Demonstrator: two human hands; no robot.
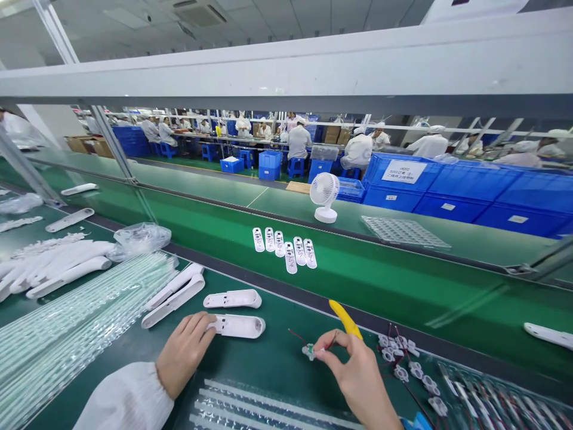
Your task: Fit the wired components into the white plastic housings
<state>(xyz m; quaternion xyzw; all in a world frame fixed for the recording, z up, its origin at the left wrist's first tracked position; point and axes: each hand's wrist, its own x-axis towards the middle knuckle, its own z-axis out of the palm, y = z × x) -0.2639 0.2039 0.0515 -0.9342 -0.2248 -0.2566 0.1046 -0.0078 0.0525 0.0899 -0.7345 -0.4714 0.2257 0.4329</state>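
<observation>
My left hand (187, 349) has its fingers closed on the near end of a white plastic housing (242, 326), which lies hollow side up on the green bench. Just behind it rests a similar white housing (233, 298). Between thumb and forefinger, my right hand (353, 364) pinches a small clear-and-white wired part (308, 351) with thin red and dark wires, held above the bench right of the housing. A yellow curved tool handle (345, 319) shows behind that hand. More small wired parts (416, 370) lie to its right.
Clear plastic strips (250, 406) lie in front. Bundled pale strips (80, 322) and stacked white housings (58, 263) fill the left. Wired sticks (501, 394) lie at right. Beyond the green conveyor belt (380, 263) stand a white fan (324, 197) and blue bins (398, 179); people sit farther back.
</observation>
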